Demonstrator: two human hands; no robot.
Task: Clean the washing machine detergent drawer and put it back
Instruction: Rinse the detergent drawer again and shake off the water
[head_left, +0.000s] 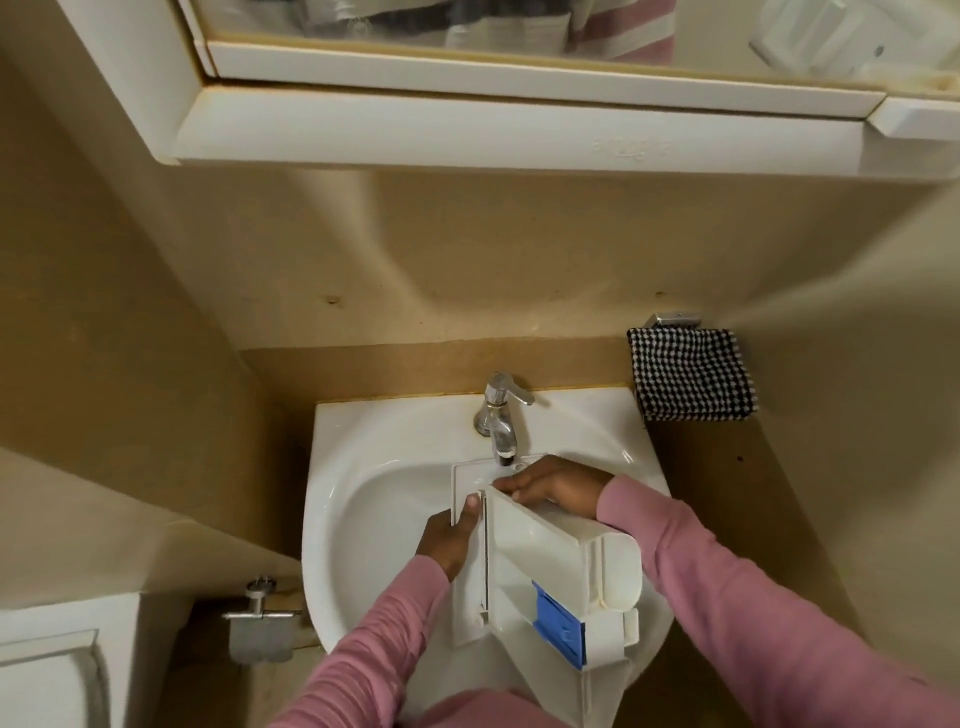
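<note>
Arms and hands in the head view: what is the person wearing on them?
Long pink sleeves, plain and unmarked, cover both arms to the wrists: the left sleeve and the right sleeve. The left hand and right hand are bare: no gloves, and no ring or watch shows.

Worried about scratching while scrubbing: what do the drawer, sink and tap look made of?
The drawer: white moulded plastic, it seems, matte, thin-walled. The sink: likely glazed ceramic, glossy with highlights. The tap: polished metal, probably chromed, mirror-like reflections.

basin (363, 519) left open, faucet (501, 415) above drawer (545, 561)
</note>
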